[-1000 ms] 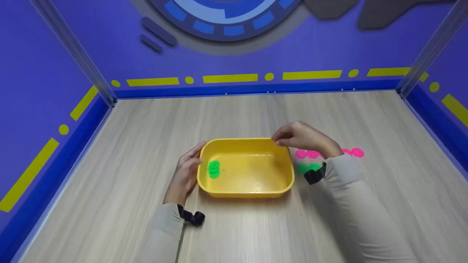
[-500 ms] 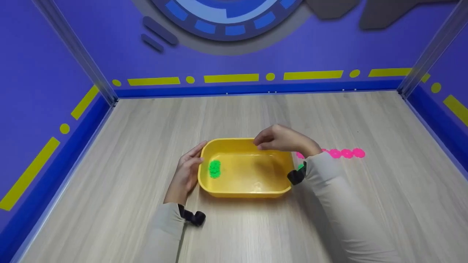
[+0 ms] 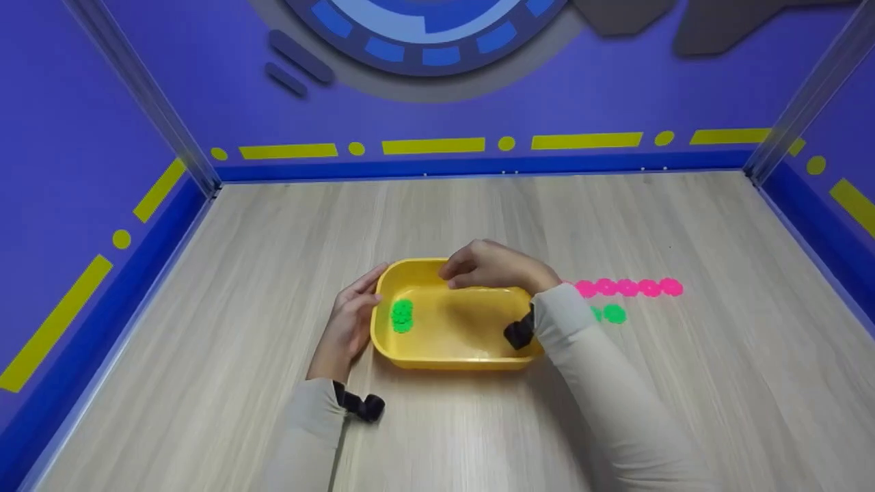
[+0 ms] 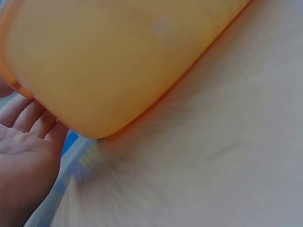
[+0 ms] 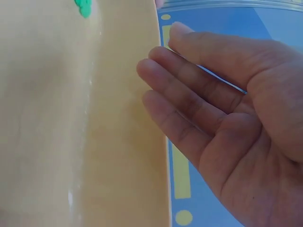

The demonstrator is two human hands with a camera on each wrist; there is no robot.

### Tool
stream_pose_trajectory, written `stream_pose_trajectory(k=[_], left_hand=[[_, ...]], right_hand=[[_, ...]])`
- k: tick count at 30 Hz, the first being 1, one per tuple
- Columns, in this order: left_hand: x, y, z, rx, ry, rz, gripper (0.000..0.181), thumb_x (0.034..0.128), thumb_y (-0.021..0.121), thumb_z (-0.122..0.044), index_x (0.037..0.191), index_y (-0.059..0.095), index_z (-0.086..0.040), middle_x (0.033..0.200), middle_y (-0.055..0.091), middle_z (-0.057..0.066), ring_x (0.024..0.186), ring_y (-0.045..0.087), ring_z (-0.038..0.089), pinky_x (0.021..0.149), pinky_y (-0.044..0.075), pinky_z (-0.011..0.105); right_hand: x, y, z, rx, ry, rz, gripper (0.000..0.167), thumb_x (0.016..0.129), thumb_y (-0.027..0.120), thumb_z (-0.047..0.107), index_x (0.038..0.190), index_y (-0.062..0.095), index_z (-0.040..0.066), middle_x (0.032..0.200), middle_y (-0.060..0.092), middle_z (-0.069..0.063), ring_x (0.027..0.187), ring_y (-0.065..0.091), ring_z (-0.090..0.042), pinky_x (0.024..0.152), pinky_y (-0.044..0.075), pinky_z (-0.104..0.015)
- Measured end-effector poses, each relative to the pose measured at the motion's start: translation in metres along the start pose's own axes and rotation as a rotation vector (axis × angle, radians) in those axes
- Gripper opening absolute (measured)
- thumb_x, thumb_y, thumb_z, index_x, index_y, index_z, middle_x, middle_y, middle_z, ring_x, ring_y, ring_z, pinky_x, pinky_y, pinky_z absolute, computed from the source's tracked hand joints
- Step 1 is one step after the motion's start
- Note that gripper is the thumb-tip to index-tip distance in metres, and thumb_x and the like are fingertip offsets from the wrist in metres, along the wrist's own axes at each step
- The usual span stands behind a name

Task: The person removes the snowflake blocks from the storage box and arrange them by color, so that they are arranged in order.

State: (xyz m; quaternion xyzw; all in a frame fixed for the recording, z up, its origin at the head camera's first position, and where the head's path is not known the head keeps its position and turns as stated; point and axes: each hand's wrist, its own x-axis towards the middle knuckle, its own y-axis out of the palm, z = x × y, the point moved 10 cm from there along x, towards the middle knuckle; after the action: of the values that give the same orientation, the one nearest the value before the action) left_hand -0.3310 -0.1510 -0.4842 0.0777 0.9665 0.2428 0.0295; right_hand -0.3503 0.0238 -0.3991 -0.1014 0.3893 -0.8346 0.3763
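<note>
A yellow plastic tub stands on the table. My left hand holds it at the left end, thumb at the rim and fingers along the outside wall; in the left wrist view the hand lies against the outer wall. Several green bumpy-edged discs lie bunched in the tub near its left end. Over the far side of the tub hovers my right hand. Its fingers are loosely bent, with nothing visible between them in the right wrist view.
Right of the tub, several pink scalloped discs lie in a row. Green discs lie just in front of them, partly hidden by the right sleeve. Blue-purple panels wall the table at the back and both sides.
My right hand has moved left from the tub's far right corner to above its far middle, uncovering more of the pink row. My left hand and the tub stay in place.
</note>
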Motion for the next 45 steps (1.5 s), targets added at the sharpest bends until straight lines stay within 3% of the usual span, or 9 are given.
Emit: stream_pose_trajectory(k=[10,18,27,33,45], left_hand=[[-0.001,0.0,0.0,-0.002,-0.011,-0.006,0.063,0.0834,0.043,0.01,0.145,0.032,0.007,0.155,0.03,0.018,0.143,0.03,0.025,0.116,0.028,0.035],[0.001,0.002,-0.001,0.011,-0.011,0.008,0.063,0.0833,0.044,0.009,0.145,0.033,0.007,0.154,0.032,0.019,0.14,0.034,0.024,0.113,0.035,0.033],[-0.001,0.002,-0.002,-0.009,-0.004,0.011,0.062,0.0847,0.044,0.009,0.145,0.032,0.007,0.153,0.033,0.019,0.134,0.042,0.02,0.106,0.043,0.027],[-0.001,0.002,0.0,-0.017,-0.017,0.02,0.062,0.0851,0.043,0.01,0.146,0.031,0.006,0.155,0.03,0.017,0.141,0.032,0.024,0.111,0.037,0.03],[0.0,0.004,0.001,-0.01,-0.011,0.028,0.061,0.0855,0.042,0.01,0.146,0.033,0.006,0.154,0.032,0.018,0.142,0.031,0.025,0.115,0.03,0.037]], right_hand=[[0.026,0.026,0.004,0.004,-0.007,0.053,0.033,0.091,0.064,0.017,0.121,0.066,0.003,0.118,0.069,-0.012,0.107,0.066,-0.022,0.096,0.052,-0.035],[0.038,0.04,0.002,0.025,-0.007,0.068,0.034,0.091,0.064,0.016,0.122,0.065,0.003,0.12,0.068,-0.012,0.11,0.065,-0.023,0.098,0.051,-0.035],[0.047,0.053,-0.002,0.05,0.049,0.083,0.035,0.091,0.064,0.018,0.124,0.064,0.005,0.123,0.067,-0.009,0.113,0.063,-0.023,0.1,0.05,-0.035],[0.052,0.064,-0.002,0.019,0.104,0.107,0.039,0.091,0.065,0.018,0.128,0.061,0.007,0.126,0.065,-0.009,0.114,0.062,-0.023,0.102,0.048,-0.036],[0.06,0.072,0.001,-0.089,0.085,0.097,0.034,0.09,0.065,0.019,0.123,0.065,0.007,0.116,0.068,-0.008,0.1,0.062,-0.02,0.097,0.051,-0.033]])
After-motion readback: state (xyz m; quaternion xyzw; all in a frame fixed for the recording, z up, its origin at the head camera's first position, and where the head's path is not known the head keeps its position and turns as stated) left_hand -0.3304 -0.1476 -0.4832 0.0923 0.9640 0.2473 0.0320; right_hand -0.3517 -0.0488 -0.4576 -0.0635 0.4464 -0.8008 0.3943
